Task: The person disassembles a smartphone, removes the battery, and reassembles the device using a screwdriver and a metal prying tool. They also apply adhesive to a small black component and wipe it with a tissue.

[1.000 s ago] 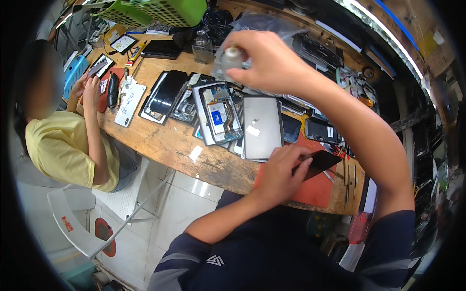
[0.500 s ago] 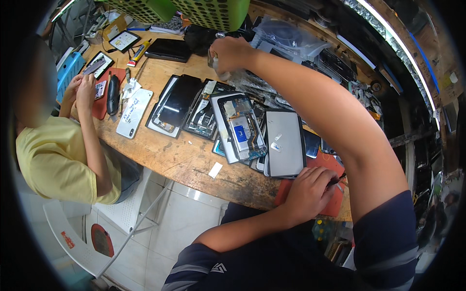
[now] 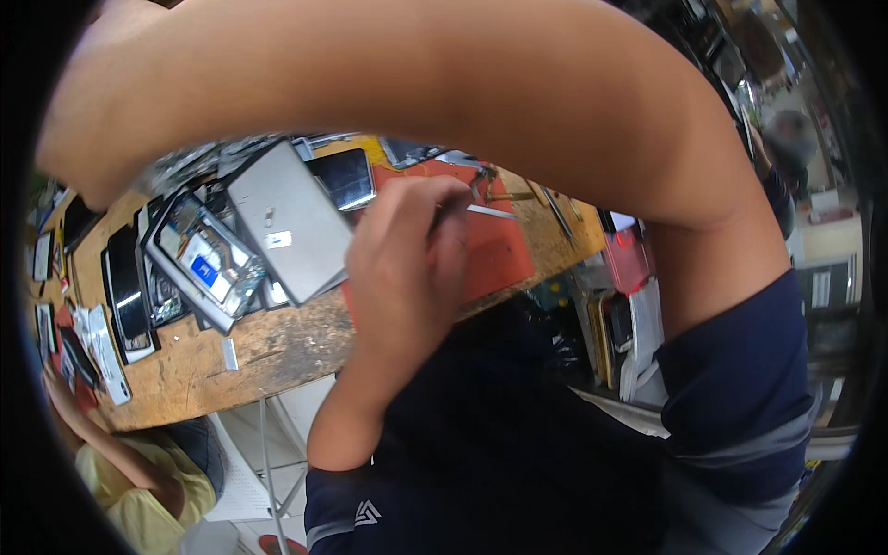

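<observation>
My left hand (image 3: 407, 254) is over the red mat (image 3: 504, 250), its fingers curled together; a dark sliver shows between them, too little to name. A thin pale strip (image 3: 492, 212) lies on the mat beside those fingers. My right arm arches across the top of the view. At the upper left edge, my right hand (image 3: 92, 139) is blurred and partly cut off, so its fingers and anything in them are hidden. Left of my left hand, a flat grey tablet-like panel (image 3: 291, 217) rests beside an opened device (image 3: 208, 259) with exposed circuitry and a blue patch.
Dark screens (image 3: 125, 287) and a white phone back (image 3: 106, 356) lie farther left on the wooden bench (image 3: 277, 347). A dark phone (image 3: 344, 176) and several slim tools (image 3: 555, 213) lie at the back. A person in a yellow shirt (image 3: 148, 504) sits at lower left, near a white chair (image 3: 240, 462).
The view has swung to the right, so the bench sits farther left. My right arm now looms larger across the top, its hand at the left rim. My left hand stays over the red mat.
</observation>
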